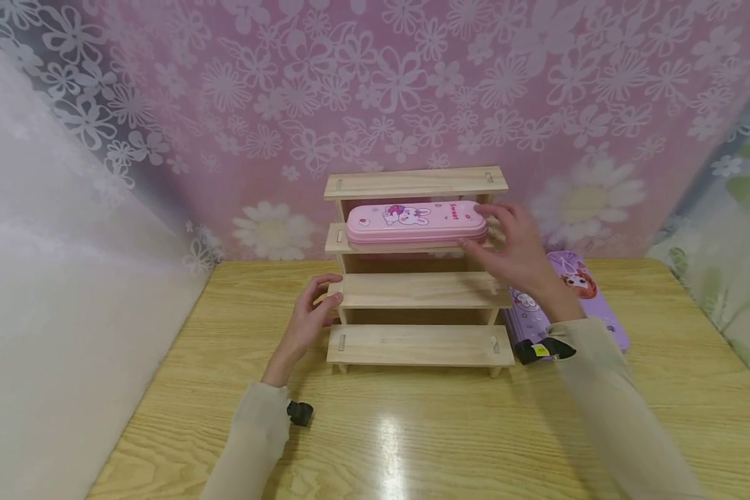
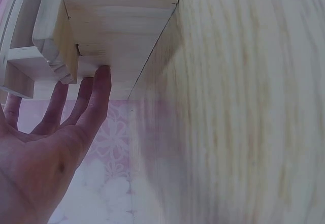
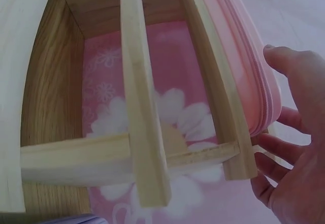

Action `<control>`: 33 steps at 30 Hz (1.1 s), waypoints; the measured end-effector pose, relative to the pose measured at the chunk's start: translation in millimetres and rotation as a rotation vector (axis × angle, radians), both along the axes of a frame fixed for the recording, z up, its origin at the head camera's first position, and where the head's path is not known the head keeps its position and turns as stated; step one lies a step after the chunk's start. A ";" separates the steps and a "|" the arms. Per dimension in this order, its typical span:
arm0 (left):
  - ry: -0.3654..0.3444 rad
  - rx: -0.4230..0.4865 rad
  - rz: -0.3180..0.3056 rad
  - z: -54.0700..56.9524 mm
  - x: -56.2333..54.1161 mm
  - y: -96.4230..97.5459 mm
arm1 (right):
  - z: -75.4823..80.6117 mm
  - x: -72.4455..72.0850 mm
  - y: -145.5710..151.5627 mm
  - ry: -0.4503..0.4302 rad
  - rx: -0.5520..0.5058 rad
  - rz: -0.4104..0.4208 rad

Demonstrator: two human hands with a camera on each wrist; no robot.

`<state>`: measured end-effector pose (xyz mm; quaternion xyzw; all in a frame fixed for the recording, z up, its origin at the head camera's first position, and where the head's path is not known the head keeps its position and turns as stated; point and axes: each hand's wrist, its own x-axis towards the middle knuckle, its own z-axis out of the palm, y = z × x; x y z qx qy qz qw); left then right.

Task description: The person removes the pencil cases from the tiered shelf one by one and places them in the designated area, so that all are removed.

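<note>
Remotely, I had the pink case (image 1: 417,222) lengthwise on the rack (image 1: 419,345), just above mid-frame, presumably to suit its narrow tier (image 1: 335,238). My right hand (image 1: 515,246) pinched its right end, apparently for alignment; my left hand (image 1: 306,312) gripped the rack's left side, likely as a brace.

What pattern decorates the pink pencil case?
A cartoon rabbit and "Sweet" lettering; head view shows it best.
</note>
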<state>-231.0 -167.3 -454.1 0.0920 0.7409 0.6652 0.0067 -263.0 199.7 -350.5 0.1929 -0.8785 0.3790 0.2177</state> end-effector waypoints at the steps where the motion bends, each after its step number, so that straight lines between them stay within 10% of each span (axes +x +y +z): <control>1: -0.003 0.001 0.000 0.2 -0.2 0.2 | 0.3 -0.5 -0.6 -0.008 -0.007 0.007; 23: 0.008 -0.003 0.013 0.6 1.2 1.9 | 14.4 15.0 -8.3 -0.257 0.065 0.023; 33: 0.009 -0.015 0.015 0.2 1.5 1.7 | 3.8 27.6 0.6 -0.146 -0.009 0.049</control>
